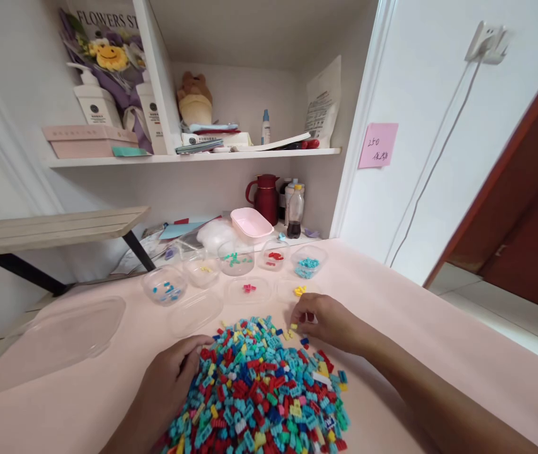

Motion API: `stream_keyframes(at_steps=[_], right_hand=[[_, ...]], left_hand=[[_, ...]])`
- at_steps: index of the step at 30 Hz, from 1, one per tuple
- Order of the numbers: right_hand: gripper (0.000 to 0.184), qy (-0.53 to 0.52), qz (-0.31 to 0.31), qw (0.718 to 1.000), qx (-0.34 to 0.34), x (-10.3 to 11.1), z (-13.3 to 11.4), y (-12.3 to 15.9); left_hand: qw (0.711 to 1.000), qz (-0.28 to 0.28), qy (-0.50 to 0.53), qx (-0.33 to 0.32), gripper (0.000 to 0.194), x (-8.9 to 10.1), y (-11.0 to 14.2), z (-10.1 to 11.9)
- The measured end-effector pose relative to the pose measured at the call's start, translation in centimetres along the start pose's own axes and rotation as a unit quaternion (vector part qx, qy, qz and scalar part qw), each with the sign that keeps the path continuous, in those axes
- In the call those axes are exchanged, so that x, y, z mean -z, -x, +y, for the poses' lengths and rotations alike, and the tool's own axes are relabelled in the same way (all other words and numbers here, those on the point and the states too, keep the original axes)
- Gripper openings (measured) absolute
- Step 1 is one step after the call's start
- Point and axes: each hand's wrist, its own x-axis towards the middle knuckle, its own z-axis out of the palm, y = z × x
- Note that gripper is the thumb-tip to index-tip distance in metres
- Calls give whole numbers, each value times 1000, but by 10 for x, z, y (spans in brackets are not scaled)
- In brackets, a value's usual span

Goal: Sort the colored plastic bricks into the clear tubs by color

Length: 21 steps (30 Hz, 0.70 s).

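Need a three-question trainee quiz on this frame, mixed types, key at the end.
1. True or false: the left hand is at the left side of the brick pile.
2. The rightmost clear tub holds bricks that are: A) red, B) light blue, C) green.
3. Fill in: on the shelf, the plush toy sits to the ____ of the blue-capped bottle.

Key: 1. True. 2. B. 3. left.
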Motion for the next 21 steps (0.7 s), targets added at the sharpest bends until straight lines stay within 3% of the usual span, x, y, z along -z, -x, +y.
stream_keyframes(at_steps=[21], right_hand=[[18, -8, -49, 998, 27, -6, -1, 2]], left_hand=[[1000, -2, 13, -6, 33, -1, 2, -1]])
